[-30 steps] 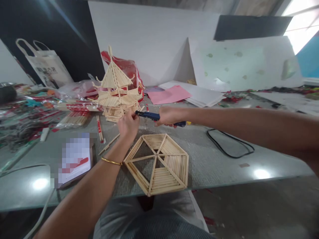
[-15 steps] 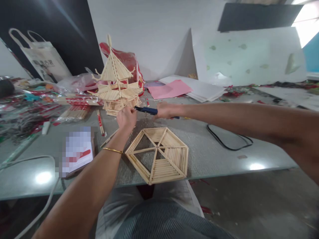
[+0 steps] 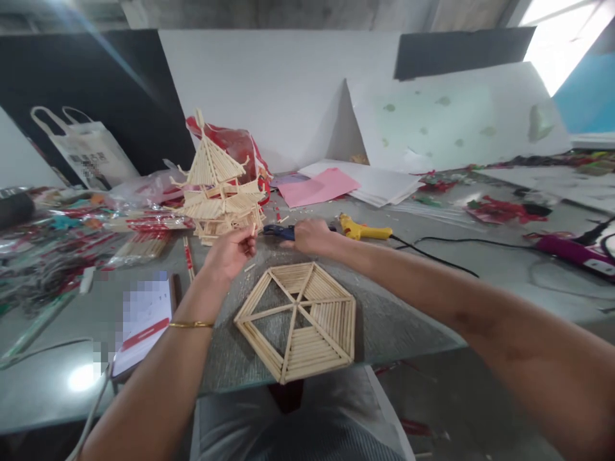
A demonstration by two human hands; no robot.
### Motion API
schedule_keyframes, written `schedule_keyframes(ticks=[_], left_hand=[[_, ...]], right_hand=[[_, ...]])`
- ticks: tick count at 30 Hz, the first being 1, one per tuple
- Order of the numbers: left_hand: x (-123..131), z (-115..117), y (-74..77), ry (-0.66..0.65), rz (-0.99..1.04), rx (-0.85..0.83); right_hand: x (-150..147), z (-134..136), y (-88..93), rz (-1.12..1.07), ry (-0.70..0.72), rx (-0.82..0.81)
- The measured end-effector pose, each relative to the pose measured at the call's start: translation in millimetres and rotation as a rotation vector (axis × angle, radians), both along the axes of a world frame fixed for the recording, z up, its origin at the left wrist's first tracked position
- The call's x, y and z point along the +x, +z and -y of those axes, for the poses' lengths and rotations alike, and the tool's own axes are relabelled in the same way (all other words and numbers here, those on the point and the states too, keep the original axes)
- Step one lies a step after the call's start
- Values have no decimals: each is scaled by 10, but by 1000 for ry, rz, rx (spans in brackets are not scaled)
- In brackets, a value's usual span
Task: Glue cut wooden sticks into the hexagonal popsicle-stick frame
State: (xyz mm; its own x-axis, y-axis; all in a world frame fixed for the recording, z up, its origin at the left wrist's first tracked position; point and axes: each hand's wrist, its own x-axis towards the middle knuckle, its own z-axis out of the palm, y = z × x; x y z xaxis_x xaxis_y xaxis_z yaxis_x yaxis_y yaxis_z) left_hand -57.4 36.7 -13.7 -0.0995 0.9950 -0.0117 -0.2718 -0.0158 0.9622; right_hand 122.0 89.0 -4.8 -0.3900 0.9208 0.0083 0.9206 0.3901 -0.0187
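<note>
The left hand [image 3: 230, 251] has turned since half a second ago: then it was closed, back upward, right at the tip of the pliers [image 3: 278, 232]; now its palm faces more upward and it is slightly apart from them. Its thumb and fingers pinch a short stick [image 3: 254, 229] in front of the tower [image 3: 216, 198].

The right hand [image 3: 312, 235] keeps its fingers wrapped around the pliers, which are held low over the tabletop [image 3: 398, 314], tip toward the left hand; whether they touch the surface I cannot tell. The right forearm now slants down toward the body, and this uncovers the yellow glue gun [image 3: 365, 228], lying just beyond the right wrist, its cable [image 3: 435, 257] and a purple power strip [image 3: 576, 253] at the far right.

The hexagonal frame [image 3: 296, 304] has stayed in place on the tabletop, between the forearms and near the front edge. Four of its sections have rows of sticks; the two on the left are mostly open, as before. Small stick bits [image 3: 250, 267] lie just beyond it, near the left hand. The tower also stands where it stood.
</note>
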Motion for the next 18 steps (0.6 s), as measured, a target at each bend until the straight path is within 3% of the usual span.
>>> schedule_keyframes(ticks=[8,13,15,18], left_hand=[[77,27,-50,-164,130,-9],[100,86,-24,-227,-51,42],[129,122,1,-250,-155,56],[193,178,53,-266,-281,54]], right_hand=[[-7,-146,-169,30,-8,114],[128,-20,-72,-59,97,200],[188,77,15,-218,145,143],[246,275,131,-572,183,-166]])
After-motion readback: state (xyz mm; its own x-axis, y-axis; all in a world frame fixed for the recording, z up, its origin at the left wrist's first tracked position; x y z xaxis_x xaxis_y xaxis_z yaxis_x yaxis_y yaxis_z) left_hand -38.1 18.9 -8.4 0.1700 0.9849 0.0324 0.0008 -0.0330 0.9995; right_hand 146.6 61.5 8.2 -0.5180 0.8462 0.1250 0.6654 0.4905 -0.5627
